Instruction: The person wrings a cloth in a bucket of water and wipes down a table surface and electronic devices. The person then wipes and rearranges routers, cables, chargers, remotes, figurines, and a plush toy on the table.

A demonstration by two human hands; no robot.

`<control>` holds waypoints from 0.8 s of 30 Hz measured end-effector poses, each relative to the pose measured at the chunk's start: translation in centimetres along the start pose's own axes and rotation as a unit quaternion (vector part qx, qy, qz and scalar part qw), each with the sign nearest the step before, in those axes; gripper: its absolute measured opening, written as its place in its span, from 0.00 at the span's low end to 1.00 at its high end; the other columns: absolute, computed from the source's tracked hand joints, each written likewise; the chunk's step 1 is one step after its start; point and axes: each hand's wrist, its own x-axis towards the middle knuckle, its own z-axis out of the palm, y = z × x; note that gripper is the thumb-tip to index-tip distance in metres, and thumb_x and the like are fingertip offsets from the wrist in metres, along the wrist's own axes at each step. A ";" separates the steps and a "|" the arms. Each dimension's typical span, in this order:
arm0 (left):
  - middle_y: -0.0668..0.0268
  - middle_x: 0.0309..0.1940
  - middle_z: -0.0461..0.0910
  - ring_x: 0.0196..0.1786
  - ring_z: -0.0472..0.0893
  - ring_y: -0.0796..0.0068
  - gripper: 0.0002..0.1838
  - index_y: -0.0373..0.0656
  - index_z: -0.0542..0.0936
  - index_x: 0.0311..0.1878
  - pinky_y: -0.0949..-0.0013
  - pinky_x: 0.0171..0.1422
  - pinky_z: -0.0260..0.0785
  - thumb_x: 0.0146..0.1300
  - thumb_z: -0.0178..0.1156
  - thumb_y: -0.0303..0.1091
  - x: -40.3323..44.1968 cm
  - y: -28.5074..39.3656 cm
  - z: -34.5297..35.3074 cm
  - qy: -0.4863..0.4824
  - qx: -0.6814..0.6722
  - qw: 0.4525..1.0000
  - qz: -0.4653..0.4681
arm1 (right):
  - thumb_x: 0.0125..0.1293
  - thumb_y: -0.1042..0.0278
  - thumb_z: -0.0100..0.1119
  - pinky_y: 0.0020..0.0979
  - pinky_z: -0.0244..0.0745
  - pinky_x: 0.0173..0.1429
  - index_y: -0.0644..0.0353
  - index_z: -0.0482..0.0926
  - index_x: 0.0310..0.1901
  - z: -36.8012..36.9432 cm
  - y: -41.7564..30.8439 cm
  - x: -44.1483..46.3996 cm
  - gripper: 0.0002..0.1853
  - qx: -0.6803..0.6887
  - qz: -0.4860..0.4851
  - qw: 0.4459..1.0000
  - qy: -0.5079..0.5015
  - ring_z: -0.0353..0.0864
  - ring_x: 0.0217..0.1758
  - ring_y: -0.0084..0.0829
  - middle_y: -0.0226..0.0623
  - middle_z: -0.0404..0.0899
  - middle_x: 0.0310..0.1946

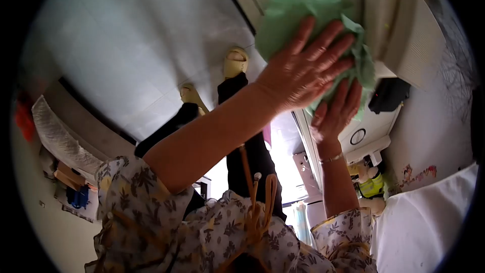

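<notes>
A crumpled light green cloth (288, 15) is spread against a cream-coloured panelled surface at the upper right. My left hand (305, 68) rests on it with the back of the hand showing, its fingers stretched out and apart. Just below, my right hand (338, 108) also presses on the cloth, its fingers extended and its thumb apart from them. The two hands are close together. On my right wrist is a thin bracelet (331, 158). The cloth under my palms is hidden.
Grey floor tiles (126, 35) lie to the left, and my feet stand there in yellow slippers (236, 63). A black item (389, 95) sits beside the cream furniture (411, 35). White fabric (429, 217) hangs at the lower right, near stuffed toys (371, 184).
</notes>
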 end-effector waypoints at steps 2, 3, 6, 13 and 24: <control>0.70 0.77 0.56 0.80 0.46 0.58 0.30 0.72 0.69 0.69 0.36 0.79 0.19 0.64 0.50 0.64 0.1 -0.3 -0.1 0.010 0.019 0.999 0.030 | 0.76 0.46 0.29 0.53 0.48 0.75 0.69 0.59 0.71 0.1 0.3 -0.3 0.35 -0.009 0.000 1.000 -0.008 0.54 0.75 0.58 0.63 0.54 0.72; 0.70 0.77 0.56 0.80 0.48 0.57 0.31 0.69 0.68 0.70 0.36 0.79 0.20 0.64 0.49 0.64 0.2 -0.2 0.0 0.021 0.036 0.999 0.035 | 0.76 0.45 0.29 0.53 0.48 0.76 0.69 0.57 0.72 0.1 0.4 -0.1 0.36 -0.007 -0.006 1.000 -0.007 0.53 0.76 0.58 0.63 0.52 0.72; 0.72 0.76 0.57 0.79 0.50 0.57 0.32 0.68 0.68 0.70 0.34 0.79 0.24 0.63 0.51 0.61 0.1 -0.5 -0.4 0.029 0.126 0.990 0.054 | 0.76 0.48 0.31 0.52 0.51 0.75 0.73 0.60 0.70 1.0 0.7 -0.2 0.34 0.002 -0.015 0.999 0.031 0.56 0.74 0.58 0.63 0.57 0.71; 0.64 0.76 0.57 0.79 0.52 0.61 0.30 0.55 0.64 0.73 0.41 0.80 0.34 0.72 0.45 0.54 -0.8 -1.5 -0.7 0.031 0.039 0.995 0.090 | 0.74 0.57 0.43 0.48 0.49 0.76 0.71 0.61 0.70 0.4 0.2 -0.2 0.30 0.037 -0.029 0.998 0.045 0.56 0.74 0.56 0.62 0.56 0.71; 0.54 0.74 0.58 0.77 0.53 0.53 0.30 0.42 0.64 0.72 0.48 0.79 0.42 0.70 0.49 0.44 -7.9 5.8 -1.5 0.078 0.047 0.996 -0.013 | 0.68 0.65 0.48 0.47 0.55 0.73 0.59 0.63 0.69 -0.1 -0.6 -4.4 0.28 0.023 -0.116 0.981 0.154 0.60 0.72 0.51 0.52 0.64 0.67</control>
